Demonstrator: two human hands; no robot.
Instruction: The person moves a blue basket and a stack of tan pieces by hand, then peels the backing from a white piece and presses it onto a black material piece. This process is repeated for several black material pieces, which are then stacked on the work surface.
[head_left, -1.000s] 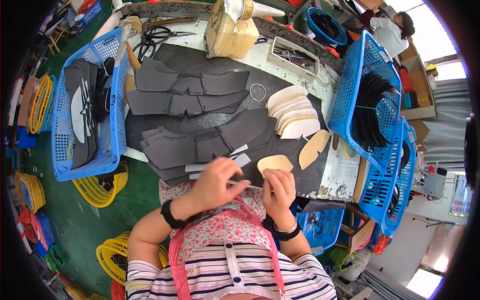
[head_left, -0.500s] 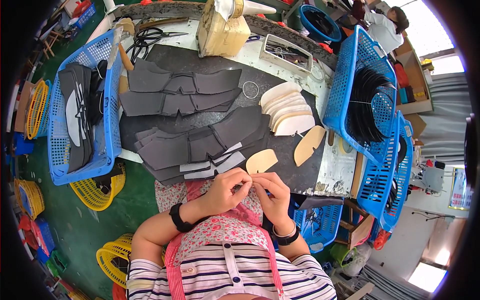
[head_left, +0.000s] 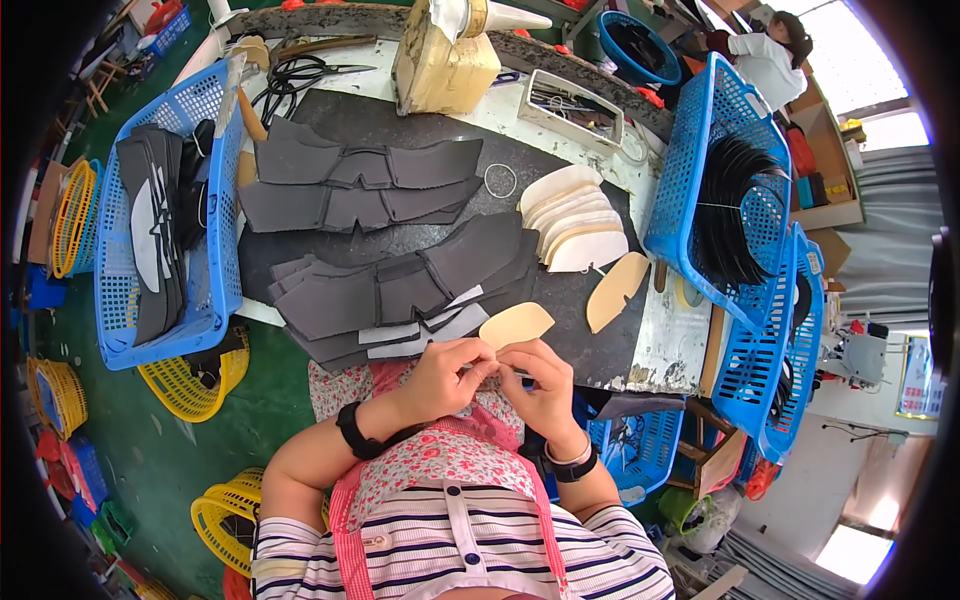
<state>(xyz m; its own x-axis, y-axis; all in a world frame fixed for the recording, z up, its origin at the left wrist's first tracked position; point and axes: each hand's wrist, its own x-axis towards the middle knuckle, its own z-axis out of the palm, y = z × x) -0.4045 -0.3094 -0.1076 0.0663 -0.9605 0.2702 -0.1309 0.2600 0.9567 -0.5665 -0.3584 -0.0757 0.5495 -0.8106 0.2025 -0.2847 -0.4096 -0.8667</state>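
A cream curved-edge piece (head_left: 516,324) sticks up beyond my fingertips at the table's near edge. My left hand (head_left: 448,378) and my right hand (head_left: 541,388) meet at its lower edge, fingers pinched together; the pinched part is hidden. Just beyond my left hand lies a pile of dark grey shaped panels (head_left: 400,285), with pale grey patches (head_left: 455,328) on the nearest ones. To the right rest a notched cream piece (head_left: 617,291) and a fanned stack of similar cream pieces (head_left: 570,222). More dark panels (head_left: 360,165) lie farther back.
Blue baskets (head_left: 222,290) (head_left: 672,235) flank the table; the right one holds black curved strips (head_left: 740,200). At the back stand a stained block (head_left: 447,70), black scissors (head_left: 300,80) and a tool tray (head_left: 572,108). A white ring (head_left: 501,181) lies mid-table. Another person (head_left: 768,62) is at far right.
Both hands have shifted slightly left and stay pinched together. The cream piece between them has moved left and tilted flatter. The person at far right has leaned a little.
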